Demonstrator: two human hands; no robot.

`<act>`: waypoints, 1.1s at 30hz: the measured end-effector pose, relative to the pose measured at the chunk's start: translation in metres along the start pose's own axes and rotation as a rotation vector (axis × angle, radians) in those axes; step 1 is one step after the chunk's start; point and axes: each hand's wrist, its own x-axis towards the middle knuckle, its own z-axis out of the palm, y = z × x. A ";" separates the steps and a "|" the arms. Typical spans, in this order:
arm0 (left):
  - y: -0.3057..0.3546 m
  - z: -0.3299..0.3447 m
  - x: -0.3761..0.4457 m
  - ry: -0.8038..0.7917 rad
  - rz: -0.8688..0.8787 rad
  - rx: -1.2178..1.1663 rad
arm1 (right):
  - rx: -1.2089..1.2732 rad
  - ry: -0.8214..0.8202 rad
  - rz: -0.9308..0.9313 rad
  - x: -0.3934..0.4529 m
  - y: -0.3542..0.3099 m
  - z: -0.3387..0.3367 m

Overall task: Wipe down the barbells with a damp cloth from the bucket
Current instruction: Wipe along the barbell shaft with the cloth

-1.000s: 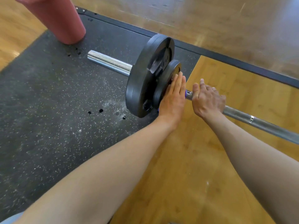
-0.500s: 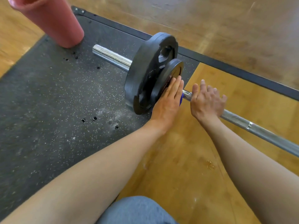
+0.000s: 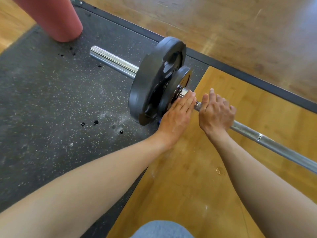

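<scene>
Where the view begins at the bottom edge, a knee in pale blue fabric [image 3: 163,229] sits over the wooden platform [image 3: 197,177], with both bare forearms reaching forward from it. A small pale scuff or crumb lies on the wood between the forearms.

Left hand [image 3: 176,115]: fingers straight and held together, palm flat against the inner face of the small black plate [image 3: 181,78], just where the shaft meets the collar. A sliver of blue cloth [image 3: 159,121] shows under the heel of this hand at the plate's lower edge; the rest of it is hidden, so whether the hand pins it or merely covers it cannot be told.

Right hand [image 3: 217,112]: laid over the barbell shaft [image 3: 274,143] just beside the left hand, not touching it. Thumb points up and away, fingers bend over the far side of the bar. How tightly they close around it cannot be told, since the fingertips are hidden behind the bar.

The barbell lies on the floor, running from lower right to upper left. The knurled shaft crosses the wood; the large black plate [image 3: 145,93] stands on the speckled black rubber mat [image 3: 51,109], with the small plate against its inner side. The chrome sleeve [image 3: 113,60] projects beyond the large plate.

Several small holes show in the mat near the plate. Farther off, a pink bucket [image 3: 54,18] stands on the mat near its far corner, well apart from both hands. Beyond the mat's dark edging lies wooden flooring.
</scene>
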 end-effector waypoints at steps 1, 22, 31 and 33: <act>0.000 -0.002 0.005 0.020 -0.020 -0.019 | 0.002 0.010 0.003 -0.003 -0.001 0.001; 0.006 0.012 -0.033 0.267 -0.002 -0.166 | -0.004 0.027 0.041 -0.058 -0.011 -0.001; 0.007 0.008 -0.025 0.175 0.077 0.058 | -0.125 -0.235 -0.066 -0.055 0.037 -0.018; 0.008 0.010 -0.029 0.206 0.049 0.015 | -0.078 -0.229 -0.059 -0.056 0.034 -0.015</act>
